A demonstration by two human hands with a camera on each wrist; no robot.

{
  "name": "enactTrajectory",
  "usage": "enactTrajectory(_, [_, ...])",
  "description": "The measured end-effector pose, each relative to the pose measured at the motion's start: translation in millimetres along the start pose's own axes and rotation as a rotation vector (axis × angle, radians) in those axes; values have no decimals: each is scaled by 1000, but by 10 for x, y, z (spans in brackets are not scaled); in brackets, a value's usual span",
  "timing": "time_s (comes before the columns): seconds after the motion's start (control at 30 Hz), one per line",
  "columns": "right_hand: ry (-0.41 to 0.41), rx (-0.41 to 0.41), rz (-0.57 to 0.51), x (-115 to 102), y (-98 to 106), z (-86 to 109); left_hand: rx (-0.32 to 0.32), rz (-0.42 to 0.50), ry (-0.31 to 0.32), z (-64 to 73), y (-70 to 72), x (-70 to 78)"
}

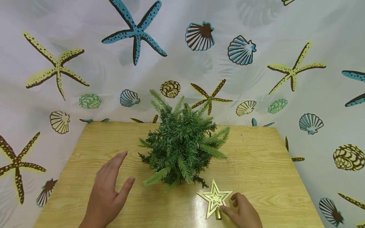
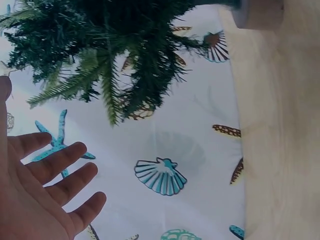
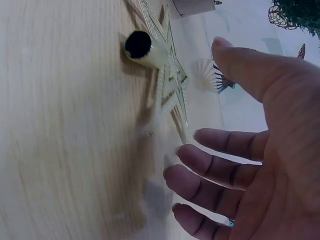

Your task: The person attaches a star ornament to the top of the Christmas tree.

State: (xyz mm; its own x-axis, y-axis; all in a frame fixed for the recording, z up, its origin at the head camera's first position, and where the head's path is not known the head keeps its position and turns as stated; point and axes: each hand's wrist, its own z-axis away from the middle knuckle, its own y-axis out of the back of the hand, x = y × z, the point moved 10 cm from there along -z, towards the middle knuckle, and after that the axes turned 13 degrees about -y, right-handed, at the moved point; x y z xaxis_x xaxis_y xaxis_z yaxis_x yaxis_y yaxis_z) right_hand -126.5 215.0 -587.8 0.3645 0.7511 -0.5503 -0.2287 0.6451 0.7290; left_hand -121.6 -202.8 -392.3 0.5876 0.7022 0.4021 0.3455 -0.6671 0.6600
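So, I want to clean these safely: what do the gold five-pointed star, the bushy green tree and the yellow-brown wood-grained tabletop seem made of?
Gold five-pointed star: probably plastic, possibly thin metal; shiny gold finish, textured rims.
Bushy green tree: likely plastic, mostly matte; its needles look synthetic.
Yellow-brown wood-grained tabletop: wood or wood-look laminate, semi-gloss, judging by grain lines and bright glare.

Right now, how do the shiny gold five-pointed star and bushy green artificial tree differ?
The gold star lies down, while the green tree stands upright. The star is smaller and straight-edged; the tree is larger and bristly. Both are on the wood-grained table.
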Motion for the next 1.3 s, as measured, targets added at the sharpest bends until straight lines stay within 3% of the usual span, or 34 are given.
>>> enactTrajectory(0.43, [17, 0, 10, -22, -135, 15, 9, 52, -33, -390, 105, 219])
enactTrajectory(0.77, [9, 43, 71, 5, -179, 30, 62, 53, -154, -724, 183, 494])
enactTrajectory(1.0, [-11, 72, 103, 9, -176, 12, 111, 31, -194, -917, 218, 601])
enactTrajectory(1.3, [-21, 26, 105, -10, -197, 21, 74, 18, -243, -1185, 135, 767])
